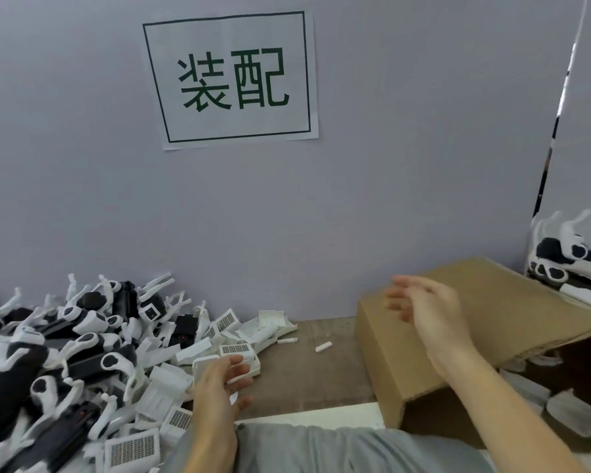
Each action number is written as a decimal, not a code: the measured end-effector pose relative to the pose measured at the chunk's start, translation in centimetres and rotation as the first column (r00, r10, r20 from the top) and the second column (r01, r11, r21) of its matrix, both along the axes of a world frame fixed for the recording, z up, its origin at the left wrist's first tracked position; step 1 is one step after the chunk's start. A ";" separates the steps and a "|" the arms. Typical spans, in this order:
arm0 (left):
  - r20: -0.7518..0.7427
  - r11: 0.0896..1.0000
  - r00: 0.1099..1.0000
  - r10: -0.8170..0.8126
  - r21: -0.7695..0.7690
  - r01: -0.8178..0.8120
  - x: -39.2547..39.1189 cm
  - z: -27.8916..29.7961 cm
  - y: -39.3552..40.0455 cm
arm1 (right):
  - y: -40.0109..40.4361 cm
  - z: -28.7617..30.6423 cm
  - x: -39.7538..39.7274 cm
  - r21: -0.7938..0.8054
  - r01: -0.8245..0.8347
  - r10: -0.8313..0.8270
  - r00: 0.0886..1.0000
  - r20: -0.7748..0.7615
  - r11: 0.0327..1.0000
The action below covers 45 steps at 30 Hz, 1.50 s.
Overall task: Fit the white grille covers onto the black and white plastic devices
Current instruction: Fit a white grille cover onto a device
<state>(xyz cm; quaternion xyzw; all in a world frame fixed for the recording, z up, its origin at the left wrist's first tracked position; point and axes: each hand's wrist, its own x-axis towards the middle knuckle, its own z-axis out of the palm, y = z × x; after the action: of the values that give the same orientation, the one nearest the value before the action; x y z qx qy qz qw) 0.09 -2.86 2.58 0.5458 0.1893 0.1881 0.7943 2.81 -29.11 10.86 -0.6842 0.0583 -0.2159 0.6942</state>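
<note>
A heap of black and white plastic devices (58, 343) fills the left of the table. White grille covers (132, 450) lie scattered along its right edge, one (238, 349) just beyond my left hand. My left hand (219, 384) reaches over these covers with fingers spread, touching a white cover (203, 365) at its fingertips; no grip shows. My right hand (423, 308) is blurred in the air in front of the cardboard box, fingers relaxed and holding nothing.
A cardboard box (512, 312) lies tilted at the right, above bagged white parts (567, 411). More devices (556, 257) sit at the far right by a metal strip. A paper sign (231, 80) hangs on the grey wall. Small white bits (323, 347) lie on the brown table.
</note>
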 end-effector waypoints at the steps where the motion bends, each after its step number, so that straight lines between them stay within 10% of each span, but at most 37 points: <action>1: 0.003 0.999 1.000 -0.009 0.035 0.009 0.0 0.0 -0.1 | 2.4 -1.1 -0.6 -0.072 -0.116 0.112 0.992 -0.053 0.991; 5: -0.027 0.985 0.998 -0.059 0.162 0.063 -0.1 -0.2 -0.8 | 10.2 -8.1 -2.4 -0.282 -0.445 0.383 0.890 -0.248 0.850; 12: -0.012 0.781 0.998 -0.054 0.623 0.050 -0.9 -0.9 -0.9 | 10.3 -10.2 -2.7 -0.564 -0.355 0.322 0.933 -0.160 0.746; 14: -0.024 0.597 0.997 -0.074 0.800 0.064 -1.0 -0.5 -0.4 | 10.1 -10.4 -2.5 -0.579 -0.371 0.342 0.925 -0.164 0.726; 17: -0.148 0.083 0.988 -0.034 0.985 0.150 -0.7 1.3 2.5 | 10.1 -10.5 -2.4 -0.571 -0.401 0.372 0.912 -0.174 0.716; 19: -0.216 -0.226 0.973 0.082 0.947 0.229 -0.6 3.5 5.6 | 10.1 -10.5 -2.3 -0.559 -0.399 0.368 0.914 -0.172 0.727; 22: -0.306 -0.443 0.914 0.266 0.803 0.397 -0.6 7.2 10.7 | 10.2 -10.3 -2.5 -0.555 -0.399 0.362 0.914 -0.181 0.730; 28: -0.539 -0.471 0.717 0.443 0.540 0.697 -0.4 11.2 17.4 | 10.5 -10.0 -2.6 -0.538 -0.414 0.366 0.909 -0.200 0.734; 37: -0.391 -0.648 0.827 0.404 0.516 0.560 0.2 11.5 17.3 | 10.6 -10.2 -2.5 -0.478 -0.439 0.370 0.899 -0.236 0.761; 39: -0.292 -0.572 0.906 0.308 0.704 0.421 -0.3 12.4 17.2 | 10.6 -10.2 -2.4 -0.457 -0.441 0.372 0.897 -0.238 0.772; 45: 0.190 0.113 0.982 0.020 0.975 -0.191 -1.8 14.4 13.3 | 10.6 -10.5 -2.1 -0.393 -0.436 0.385 0.900 -0.205 0.810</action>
<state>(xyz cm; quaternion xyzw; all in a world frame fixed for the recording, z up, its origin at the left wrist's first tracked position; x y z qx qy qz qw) -1.66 10.49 16.95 0.9061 0.0036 0.3566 0.2277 0.70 -18.56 0.39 -0.8275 -0.1001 -0.0283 0.5517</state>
